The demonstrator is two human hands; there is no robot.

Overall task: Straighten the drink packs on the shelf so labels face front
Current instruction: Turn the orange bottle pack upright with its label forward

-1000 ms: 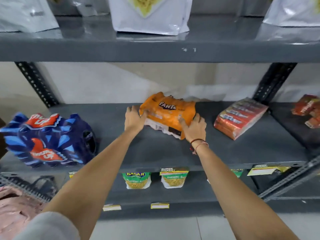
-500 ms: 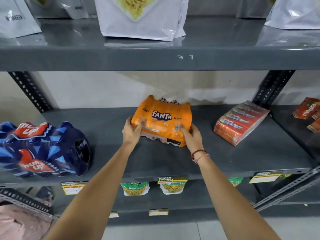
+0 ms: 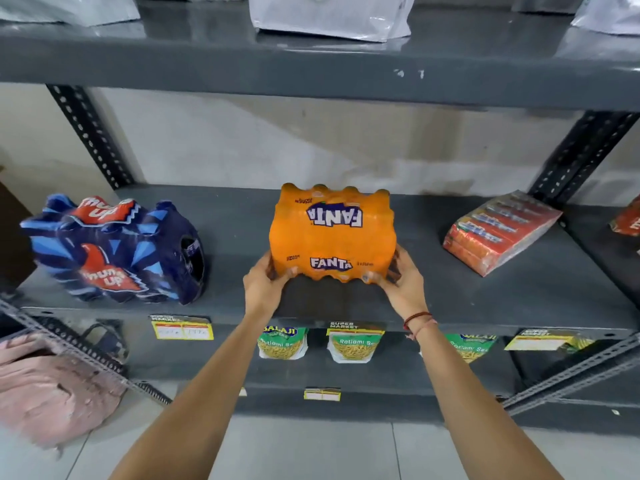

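Observation:
An orange Fanta pack [image 3: 332, 233] stands in the middle of the grey shelf [image 3: 450, 299], squared to the front, one Fanta label facing me low down and another upside down on top. My left hand [image 3: 265, 285] grips its lower left corner and my right hand [image 3: 403, 282] its lower right corner. A dark blue Thums Up pack [image 3: 114, 251] sits at the shelf's left end, turned at an angle with its open end to the right. A red wrapped pack [image 3: 498, 230] lies slanted at the right.
An upper shelf [image 3: 311, 64] with white pouches hangs close above. Black perforated uprights [image 3: 90, 136] stand at both back corners. Snack pouches [image 3: 353, 344] and yellow price tags [image 3: 181, 329] hang below the shelf edge. A pink bag [image 3: 52, 393] lies at the lower left.
Both hands have turned the Fanta pack from a skewed, tilted pose to square and upright, and slid down to its lower corners. The camera has moved closer.

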